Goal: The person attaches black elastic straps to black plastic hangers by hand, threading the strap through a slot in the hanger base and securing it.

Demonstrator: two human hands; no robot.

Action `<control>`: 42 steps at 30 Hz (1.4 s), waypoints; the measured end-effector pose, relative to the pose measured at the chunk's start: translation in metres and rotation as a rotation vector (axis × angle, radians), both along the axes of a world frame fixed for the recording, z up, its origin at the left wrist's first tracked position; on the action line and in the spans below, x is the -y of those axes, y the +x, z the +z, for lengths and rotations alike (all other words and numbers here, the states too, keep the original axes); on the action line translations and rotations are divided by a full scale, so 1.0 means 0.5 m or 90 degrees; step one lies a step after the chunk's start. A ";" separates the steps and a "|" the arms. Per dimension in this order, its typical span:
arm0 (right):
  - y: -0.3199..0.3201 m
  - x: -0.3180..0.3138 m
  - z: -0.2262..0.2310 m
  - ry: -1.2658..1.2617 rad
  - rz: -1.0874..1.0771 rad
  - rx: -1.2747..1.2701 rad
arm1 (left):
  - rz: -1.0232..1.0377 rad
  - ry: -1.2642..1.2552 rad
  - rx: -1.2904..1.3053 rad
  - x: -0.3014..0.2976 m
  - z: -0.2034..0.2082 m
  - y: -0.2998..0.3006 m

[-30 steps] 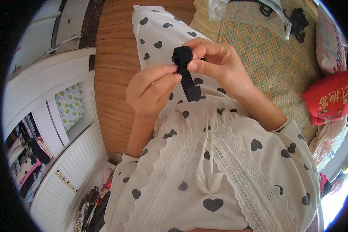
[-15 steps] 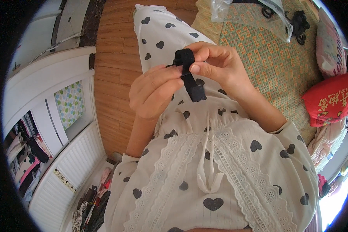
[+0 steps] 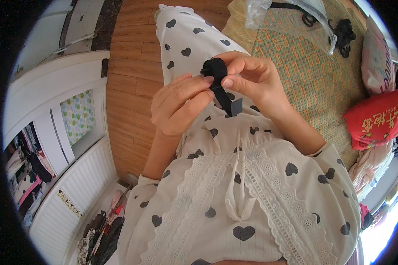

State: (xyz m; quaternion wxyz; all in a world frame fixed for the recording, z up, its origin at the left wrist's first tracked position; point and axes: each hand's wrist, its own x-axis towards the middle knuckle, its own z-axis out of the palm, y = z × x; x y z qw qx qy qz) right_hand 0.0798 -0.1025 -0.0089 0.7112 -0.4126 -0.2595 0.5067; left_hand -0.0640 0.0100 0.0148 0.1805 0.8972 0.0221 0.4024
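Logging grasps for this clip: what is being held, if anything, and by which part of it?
A black strap, pinched around its looped upper part by the left hand and the right hand; its lower end hangs free.

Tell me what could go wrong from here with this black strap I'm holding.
Only the fingertips of your left hand and right hand seem to hold the black strap, so its coil might slip and unroll.
Its loose end hangs down in front of your dress and could snag on the fabric.
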 end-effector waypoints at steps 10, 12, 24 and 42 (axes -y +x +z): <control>-0.001 -0.003 -0.002 0.004 0.005 -0.003 | 0.000 0.012 0.018 -0.005 -0.006 0.000; -0.002 -0.003 -0.003 0.007 0.006 -0.002 | 0.001 0.012 0.016 -0.005 -0.006 0.000; 0.000 -0.005 -0.006 0.004 0.020 0.026 | 0.024 -0.043 0.024 -0.001 -0.016 -0.002; 0.005 -0.007 -0.019 0.045 0.059 0.076 | 0.046 -0.192 0.001 -0.004 -0.017 -0.008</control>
